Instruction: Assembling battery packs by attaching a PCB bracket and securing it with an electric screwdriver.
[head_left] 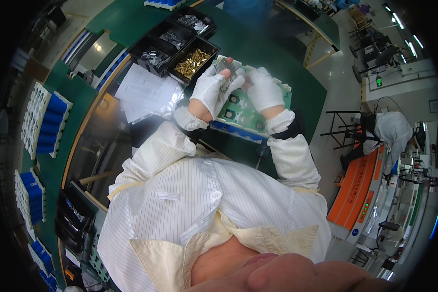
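Observation:
My left hand (208, 93), in a white glove with bare fingertips, is closed around a small stack of grey metal pieces (225, 69). Beside it, my right hand (265, 90), also gloved in white, is bent over a pale green tray-like plate (243, 121) with round openings. Its fingers curl together toward the left hand; their tips are blurred, and I cannot make out what they hold. Dark round spots show in several of the plate's openings. Blue cylindrical cells (236, 132) show under the plate's near edge.
Left of the plate stands a black bin of brass-coloured parts (192, 63), beside black bins of silver metal pieces (155, 58). Papers in a clear sleeve (148, 92) lie nearer. Blue cell packs (52, 122) line the left bench. Right, another person (393, 130) bends by an orange machine (353, 192).

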